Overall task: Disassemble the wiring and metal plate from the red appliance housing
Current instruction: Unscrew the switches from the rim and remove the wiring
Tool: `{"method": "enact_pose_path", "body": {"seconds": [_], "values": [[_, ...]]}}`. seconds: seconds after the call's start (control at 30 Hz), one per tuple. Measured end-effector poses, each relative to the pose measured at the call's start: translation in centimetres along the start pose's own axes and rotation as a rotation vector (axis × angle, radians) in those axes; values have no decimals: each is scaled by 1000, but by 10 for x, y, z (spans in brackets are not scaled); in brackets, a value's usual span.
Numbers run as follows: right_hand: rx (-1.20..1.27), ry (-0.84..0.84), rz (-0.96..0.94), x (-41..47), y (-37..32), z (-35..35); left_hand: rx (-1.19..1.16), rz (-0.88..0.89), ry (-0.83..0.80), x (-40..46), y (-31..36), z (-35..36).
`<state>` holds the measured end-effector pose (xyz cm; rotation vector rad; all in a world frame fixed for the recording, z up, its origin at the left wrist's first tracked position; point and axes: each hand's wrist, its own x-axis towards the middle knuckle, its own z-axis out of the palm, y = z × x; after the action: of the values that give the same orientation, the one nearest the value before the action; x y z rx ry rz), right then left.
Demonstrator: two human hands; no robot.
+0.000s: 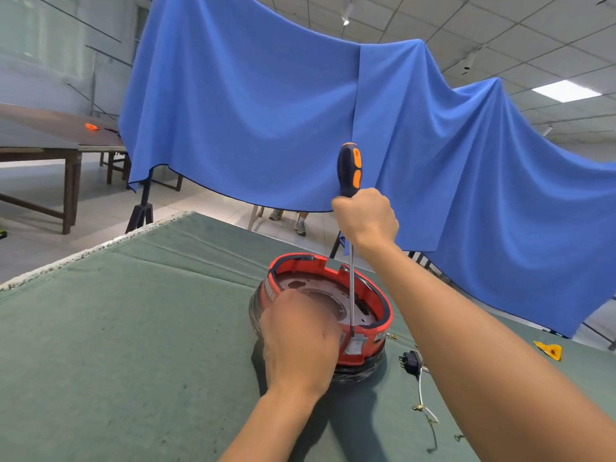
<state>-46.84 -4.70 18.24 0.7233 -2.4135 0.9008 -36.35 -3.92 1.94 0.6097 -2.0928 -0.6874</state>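
Green cloth covers the tabletop [133, 328], and the red appliance housing [350, 348] sits toward its far right edge, metal plate [320, 295] facing up. My left hand [300, 345] wraps the near rim, steadying it. My right hand [366, 221] has its grip closed around the screwdriver [349, 171], tip at the near inner wall. I'd keep the shaft upright and press firmly. Loose wiring [421, 388] lies just right.

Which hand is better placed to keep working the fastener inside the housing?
Right hand: it grips the screwdriver upright, shaft reaching into the red housing. Left hand steadies its rim.
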Motion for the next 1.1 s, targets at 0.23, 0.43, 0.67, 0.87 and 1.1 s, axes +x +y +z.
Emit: {"method": "enact_pose_path", "body": {"seconds": [0.23, 0.43, 0.67, 0.87, 1.1], "values": [[89, -34, 189, 6, 24, -10, 9, -7, -17, -1, 3, -2], [220, -12, 213, -1, 34, -30, 22, 16, 12, 0, 1, -1], [462, 165, 207, -53, 66, -75, 214, 265, 19, 1, 12, -7], [749, 336, 323, -101, 94, -89, 161, 272, -23, -3, 5, -6], [1114, 554, 621, -112, 131, -86, 141, 258, -71, -4, 8, -11]]}}
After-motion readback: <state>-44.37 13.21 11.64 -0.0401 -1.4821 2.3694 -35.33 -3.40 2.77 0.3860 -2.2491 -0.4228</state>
